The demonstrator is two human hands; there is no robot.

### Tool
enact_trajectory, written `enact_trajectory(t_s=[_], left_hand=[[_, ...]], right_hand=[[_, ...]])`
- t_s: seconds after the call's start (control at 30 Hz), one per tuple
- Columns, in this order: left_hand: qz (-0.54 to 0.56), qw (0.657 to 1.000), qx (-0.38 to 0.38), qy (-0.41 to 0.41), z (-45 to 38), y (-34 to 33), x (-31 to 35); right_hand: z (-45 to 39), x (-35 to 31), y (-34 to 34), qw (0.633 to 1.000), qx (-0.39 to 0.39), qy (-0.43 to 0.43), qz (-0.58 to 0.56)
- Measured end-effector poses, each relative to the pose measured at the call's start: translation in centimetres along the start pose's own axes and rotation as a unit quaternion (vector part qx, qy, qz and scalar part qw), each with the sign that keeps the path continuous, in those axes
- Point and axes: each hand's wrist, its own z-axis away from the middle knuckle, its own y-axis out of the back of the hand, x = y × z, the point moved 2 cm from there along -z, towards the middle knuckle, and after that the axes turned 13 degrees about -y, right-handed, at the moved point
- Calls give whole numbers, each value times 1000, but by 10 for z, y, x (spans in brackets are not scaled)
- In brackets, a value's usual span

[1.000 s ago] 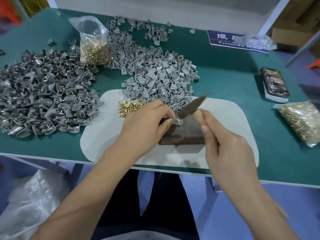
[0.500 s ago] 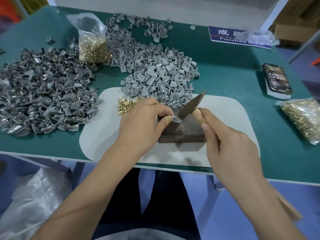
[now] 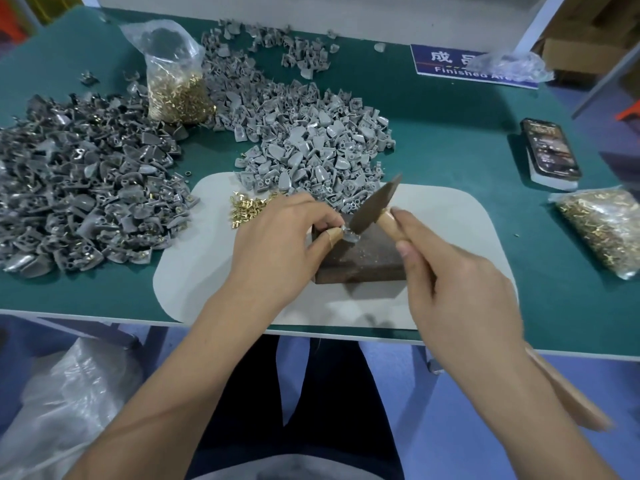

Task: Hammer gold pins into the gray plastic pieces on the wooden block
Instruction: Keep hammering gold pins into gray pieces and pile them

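Note:
A dark wooden block [image 3: 363, 259] lies on a pale mat [image 3: 207, 271] at the table's front. My left hand [image 3: 280, 247] pinches a small gray plastic piece [image 3: 349, 235] on the block's top left corner; whether a pin stands in it I cannot tell. My right hand [image 3: 460, 289] grips the wooden handle of a small hammer [image 3: 375, 207], whose dark metal head rests down on the piece. Loose gold pins [image 3: 246, 209] lie on the mat just left of my left hand.
A pile of light gray pieces [image 3: 311, 147] lies behind the block, a darker gray pile [image 3: 79, 188] at the left. Bags of gold pins stand at the back [image 3: 176, 88] and far right [image 3: 602, 230]. A phone [image 3: 550, 150] lies at the right.
The hammer head has come down onto the gray piece. My left hand keeps pinching the piece on the block. The view has shifted slightly.

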Motion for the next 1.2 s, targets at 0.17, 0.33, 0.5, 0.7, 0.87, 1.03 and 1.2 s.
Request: enact_trajectory(t_s=[0.17, 0.33, 0.5, 0.7, 0.87, 1.03, 1.2], left_hand=[[-2, 1000, -3, 5, 0, 1, -1], [-10, 1000, -15, 9, -2, 1, -3], [-23, 999, -26, -8, -4, 4, 0], [-16, 999, -34, -38, -3, 6, 4], [-17, 999, -28, -31, -3, 5, 1], [19, 1000, -25, -5, -3, 3, -3], [38, 999, -31, -14, -4, 2, -6]], right_hand=[[-5, 1, -1, 999, -11, -19, -43], [-13, 2, 2, 999, -38, -12, 32], [-11, 2, 2, 999, -45, -8, 28], [-11, 2, 1, 998, -49, -10, 31], [-9, 2, 0, 999, -50, -7, 13], [-9, 2, 0, 999, -50, -5, 5], [-7, 5, -4, 999, -48, -7, -19]])
